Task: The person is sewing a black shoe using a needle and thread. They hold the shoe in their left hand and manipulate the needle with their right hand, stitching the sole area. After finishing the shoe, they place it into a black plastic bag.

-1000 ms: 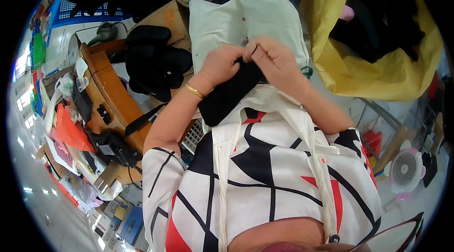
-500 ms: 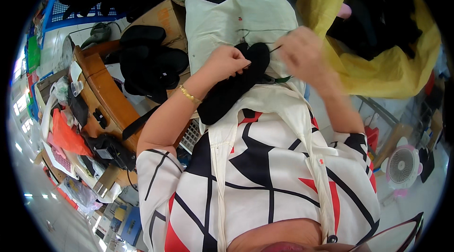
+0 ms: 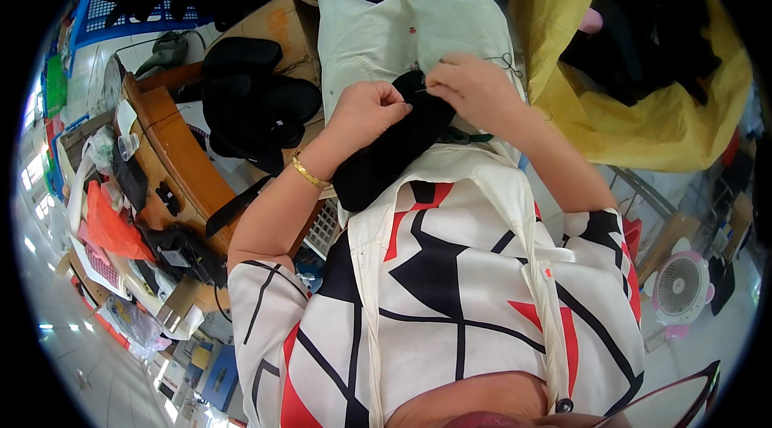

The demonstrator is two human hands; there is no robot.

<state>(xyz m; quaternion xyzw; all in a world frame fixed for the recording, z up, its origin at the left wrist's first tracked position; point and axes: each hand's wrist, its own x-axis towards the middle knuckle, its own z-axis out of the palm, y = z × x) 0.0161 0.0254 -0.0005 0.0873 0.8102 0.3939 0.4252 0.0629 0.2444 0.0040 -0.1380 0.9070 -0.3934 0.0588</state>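
We observe two bare hands at work over a white cushion (image 3: pixel 386 26) in front of the person's chest. The left hand (image 3: pixel 366 114) is closed, its thumb and forefinger pinching the upper left edge of a long black cloth piece (image 3: pixel 394 148). We note a gold bracelet (image 3: pixel 305 171) on that wrist.

The right hand (image 3: pixel 473 89) is also closed, fingertips drawn together at the far end of the cloth; a thin pale line there we take to be a needle (image 3: pixel 420 91). A loop of dark thread (image 3: pixel 508 66) shows just beyond this hand, over the cushion.

We find the cloth piece lying slantwise, its far end on the cushion and its near end beside the cream apron (image 3: pixel 462 167).

To the left we record a heap of black pieces (image 3: pixel 249 98) next to a cardboard box (image 3: pixel 293 26) and a wooden desk (image 3: pixel 173 147). To the right stand a yellow bag (image 3: pixel 635 143) with black material (image 3: pixel 635 34) inside and, nearer, a pink-and-white fan (image 3: pixel 680 287).
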